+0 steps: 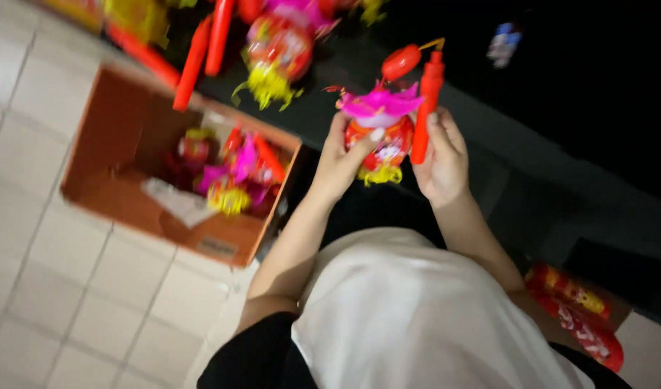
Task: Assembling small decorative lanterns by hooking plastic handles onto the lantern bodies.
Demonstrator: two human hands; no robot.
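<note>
A small toy lantern (383,133) with a pink frilled top, red round body and yellow tassel is held up in front of me. My left hand (339,164) grips its body from the left, thumb across the front. My right hand (441,160) is closed around the lantern's red stick handle (426,108), whose tip carries a red oval bulb. Both forearms rise from my white shirt.
An open cardboard box (114,194) on the tiled floor at left holds several similar lanterns (233,176). More lanterns (276,54) and red sticks (194,61) lie on a dark surface above. Red and yellow packets (579,317) sit at lower right.
</note>
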